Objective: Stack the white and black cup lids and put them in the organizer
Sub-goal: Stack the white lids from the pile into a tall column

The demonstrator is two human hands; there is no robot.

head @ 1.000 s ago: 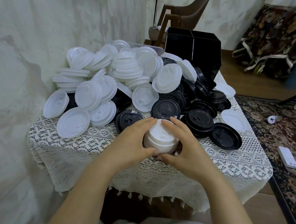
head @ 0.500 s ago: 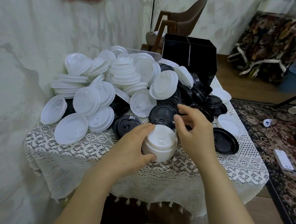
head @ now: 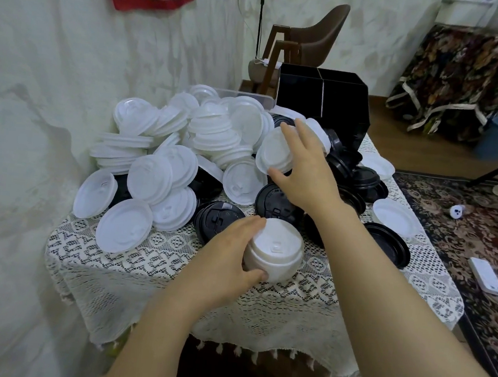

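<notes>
Left hand (head: 229,256) grips the short stack of white round plastic cup lids (head: 276,251) at the near edge of the lace-covered table (head: 174,257), unchanged. Right hand (head: 306,175) has left the stack. Its thumb and spread fingers now clasp a tilted white plastic lid (head: 275,154) in the pile, just before the black box organizer (head: 320,98).

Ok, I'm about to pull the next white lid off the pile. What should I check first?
1. Left hand holds the stack: ok, fingers curl round its side.
2. Stack upright on the tablecloth: ok.
3. Right hand is on a white lid, matching the stack: ok.
4. Grip on that lid is closed: cannot tell; thumb at its lower edge, fingers spread over the top.
5. Only one lid comes away: cannot tell; it may have others nested in it.
6. Neighbours will stay put: not ok; the lid leans on the heap, with a black lid just below it.
7. Room in the organizer: cannot tell; its inside is hidden.
</notes>
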